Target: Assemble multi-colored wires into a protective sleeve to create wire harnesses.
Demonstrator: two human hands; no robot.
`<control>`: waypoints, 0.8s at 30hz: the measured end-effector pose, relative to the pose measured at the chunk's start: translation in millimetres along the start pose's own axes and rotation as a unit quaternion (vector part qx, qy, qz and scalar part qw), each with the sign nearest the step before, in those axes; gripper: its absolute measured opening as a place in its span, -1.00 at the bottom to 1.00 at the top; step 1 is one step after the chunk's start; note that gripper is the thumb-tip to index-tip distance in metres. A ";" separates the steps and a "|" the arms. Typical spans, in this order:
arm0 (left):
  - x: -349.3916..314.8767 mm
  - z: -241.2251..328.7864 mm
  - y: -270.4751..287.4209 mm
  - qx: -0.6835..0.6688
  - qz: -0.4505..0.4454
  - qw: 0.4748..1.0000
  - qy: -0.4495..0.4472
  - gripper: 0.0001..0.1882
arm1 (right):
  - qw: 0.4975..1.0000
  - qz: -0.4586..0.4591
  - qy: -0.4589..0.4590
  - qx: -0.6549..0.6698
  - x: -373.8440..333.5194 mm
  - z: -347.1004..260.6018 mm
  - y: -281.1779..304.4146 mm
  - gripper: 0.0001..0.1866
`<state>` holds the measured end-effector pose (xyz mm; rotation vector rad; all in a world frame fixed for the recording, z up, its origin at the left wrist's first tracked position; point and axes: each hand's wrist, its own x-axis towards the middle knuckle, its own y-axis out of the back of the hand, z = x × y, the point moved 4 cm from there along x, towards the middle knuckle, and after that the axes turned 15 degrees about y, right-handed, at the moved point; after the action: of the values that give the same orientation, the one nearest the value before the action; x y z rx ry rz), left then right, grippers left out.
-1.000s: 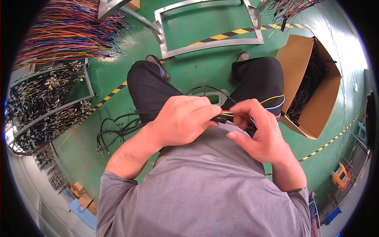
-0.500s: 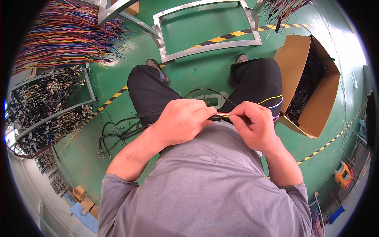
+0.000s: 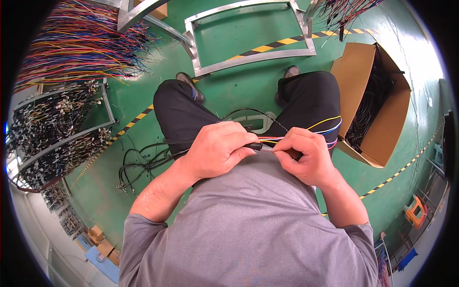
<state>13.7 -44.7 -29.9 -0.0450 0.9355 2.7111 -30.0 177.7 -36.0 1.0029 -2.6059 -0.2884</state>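
Note:
My left hand (image 3: 217, 149) is closed over my lap, round a black tubular piece (image 3: 256, 146) that pokes out past the thumb and forefinger. A grey tapered tip (image 3: 267, 149) runs from that piece to my right hand (image 3: 306, 155), whose thumb and fingers are pinched on its end. Just above it, several coloured wires (image 3: 270, 139) stretch between the hands. A yellow wire (image 3: 325, 120) and others trail over my right thigh. A thin black cable (image 3: 248, 109) arches between my legs. My fingers hide what else they grip.
Black cables (image 3: 143, 162) hang at my left leg. A cardboard box (image 3: 389, 129) of black cables stands right. Coloured wires (image 3: 86, 48) lie far left, above racks of connectored harnesses (image 3: 57, 115). A metal frame (image 3: 258, 56) stands ahead, over yellow-black floor tape (image 3: 267, 47).
The black piece and its grey tip have come into sight between my hands, below the wires. My right hand has shifted slightly down and left onto that tip. My left hand has barely moved.

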 end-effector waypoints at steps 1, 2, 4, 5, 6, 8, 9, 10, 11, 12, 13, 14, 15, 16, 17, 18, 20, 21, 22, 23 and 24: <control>-0.2 0.8 0.7 0.000 0.000 1.000 -0.001 -0.68 | 1.000 0.010 -0.018 0.007 -0.7 -2.5 -1.8 -0.91; -0.2 1.2 0.4 0.006 -0.005 1.000 0.005 -0.69 | 0.999 0.021 -0.037 0.014 -0.8 -3.7 -3.1 -0.92; -0.3 1.6 -0.6 0.010 -0.010 1.000 0.010 -0.70 | 0.999 0.028 -0.035 -0.006 2.0 -4.3 -8.2 -0.93; -1.0 2.2 -2.2 0.010 -0.021 1.000 -0.004 -0.70 | 0.999 0.029 -0.032 -0.011 3.5 -3.0 -11.3 -0.93; -1.7 3.5 -3.6 0.010 -0.033 0.999 -0.019 -0.71 | 0.999 0.030 -0.029 -0.016 3.4 -1.4 -12.9 -0.93; -2.1 3.3 -3.2 0.012 -0.026 1.000 0.009 -0.70 | 0.999 0.030 -0.037 0.004 -1.0 1.8 -11.0 -0.94; -1.8 1.4 -2.5 0.016 -0.019 0.999 0.039 -0.69 | 0.997 0.060 -0.054 0.005 -3.1 3.3 -5.3 -0.94; -1.6 1.6 -1.6 0.015 -0.019 0.999 0.037 -0.69 | 0.993 0.090 -0.070 0.006 -4.7 4.4 -0.4 -0.95; -1.2 2.1 -0.1 0.034 -0.009 0.999 0.039 -0.68 | 0.990 0.104 -0.098 0.008 -6.0 5.4 2.9 -0.95; -0.8 2.1 0.6 0.053 0.000 0.998 0.040 -0.67 | 0.990 0.104 -0.099 0.006 -5.2 4.3 2.5 -0.95; -0.8 1.8 -0.4 0.051 0.000 0.998 0.038 -0.67 | 0.996 0.064 -0.067 0.005 -1.4 0.4 -3.1 -0.94; -0.9 2.3 -1.7 0.048 0.001 0.998 0.034 -0.67 | 0.999 0.024 -0.035 0.003 1.4 -4.3 -7.3 -0.93; -1.0 3.1 -2.6 0.045 0.002 0.999 0.029 -0.66 | 0.999 0.002 0.025 -0.022 -0.1 -1.4 -13.2 -0.90; -1.4 3.8 -2.3 0.042 0.002 0.999 0.026 -0.66 | 0.999 0.002 0.023 -0.025 0.5 -1.9 -10.4 -0.90; -2.2 4.2 -0.9 0.043 0.000 0.999 0.019 -0.65 | 0.998 0.001 0.051 -0.049 3.1 -4.1 -7.8 -0.90; -2.2 4.7 -0.4 0.043 -0.003 0.999 0.012 -0.64 | 0.994 -0.001 0.078 -0.072 5.0 -6.8 -5.8 -0.90; -0.6 5.8 -3.4 0.034 -0.012 0.999 -0.001 -0.63 | 0.996 0.012 0.058 -0.065 4.6 -6.8 -4.8 -0.91; -0.4 6.6 -4.8 0.025 -0.023 0.999 -0.014 -0.62 | 0.997 -0.007 0.063 -0.039 6.3 -5.9 -9.0 -0.92; 0.2 6.5 -3.7 0.025 -0.022 0.999 -0.014 -0.62 | 0.997 -0.025 0.068 -0.013 8.2 -6.2 -13.6 -0.92; 1.1 7.1 -2.5 0.033 -0.025 0.999 -0.019 -0.63 | 0.998 -0.018 0.055 0.012 10.6 -7.5 -16.9 -0.92; 1.4 7.7 -1.4 0.041 -0.027 0.999 -0.023 -0.64 | 0.998 -0.019 0.055 0.011 11.3 -8.3 -15.4 -0.92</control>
<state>13.1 -38.6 -24.8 0.0080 1.0150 2.6117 -25.4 158.2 -30.4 1.0472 -2.4984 -0.2085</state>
